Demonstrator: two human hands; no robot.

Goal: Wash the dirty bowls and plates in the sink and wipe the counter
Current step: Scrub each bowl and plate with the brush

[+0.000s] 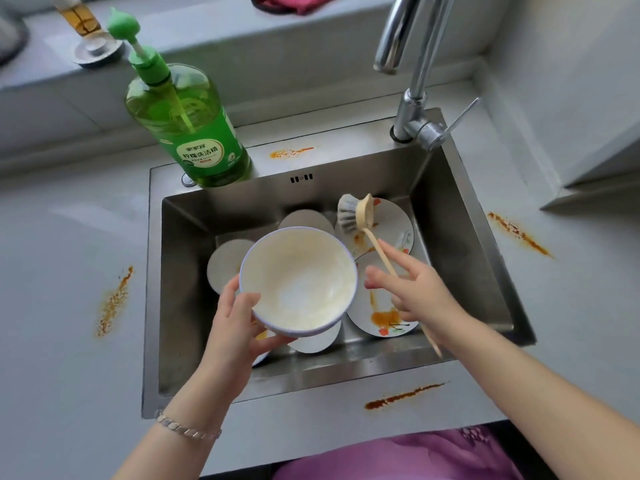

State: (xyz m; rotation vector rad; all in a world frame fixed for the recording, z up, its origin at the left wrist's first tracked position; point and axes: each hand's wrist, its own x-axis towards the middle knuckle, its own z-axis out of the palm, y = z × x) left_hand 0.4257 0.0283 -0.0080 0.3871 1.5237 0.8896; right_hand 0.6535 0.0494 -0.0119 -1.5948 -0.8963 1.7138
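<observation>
My left hand [233, 323] grips a white bowl [299, 280] with a pale purple rim by its near-left edge, holding it tilted above the steel sink [460, 244]. My right hand [415, 289] holds the wooden handle of a dish brush [356, 214], whose bristle head points up over the back right of the sink, apart from the bowl. Under the bowl lie several white dishes [225, 265]. Two plates with orange sauce stains and a flower print [381, 313] lie at the right.
A green dish soap pump bottle [187, 123] stands on the sink's back-left rim. The chrome tap [415, 81] rises at the back right. Orange sauce smears mark the counter at the left [114, 303], front [401, 396], right [519, 233] and back [291, 153]. A red cloth [294, 1] lies on the sill.
</observation>
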